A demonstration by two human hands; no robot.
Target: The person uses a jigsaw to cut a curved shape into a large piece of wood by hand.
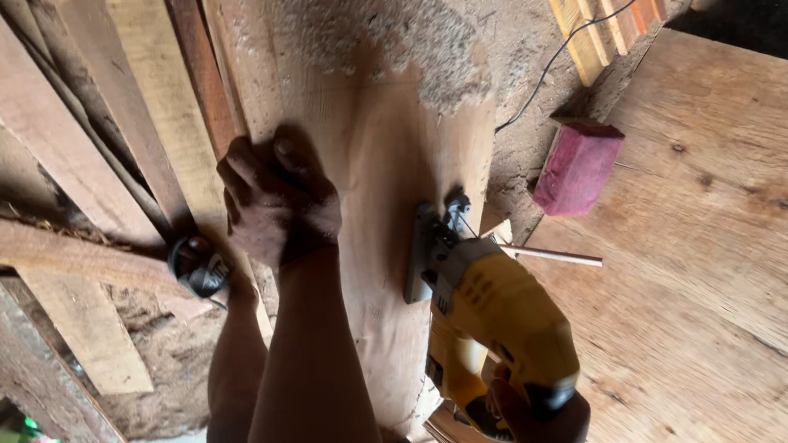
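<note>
Left hand (279,198) pressed flat on wooden board (382,203), holding it down. Right hand (540,429) grips yellow jigsaw (486,315) at board's right edge. Sawdust (382,38) at far end.

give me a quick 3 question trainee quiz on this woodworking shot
1. True or false: the left hand presses flat on the wooden board.
2. Which hand grips the yellow jigsaw?
3. The pink block lies: A) on the board, B) right of the board, C) in a hand.

Key: 1 true. 2 the right hand. 3 B.
</note>
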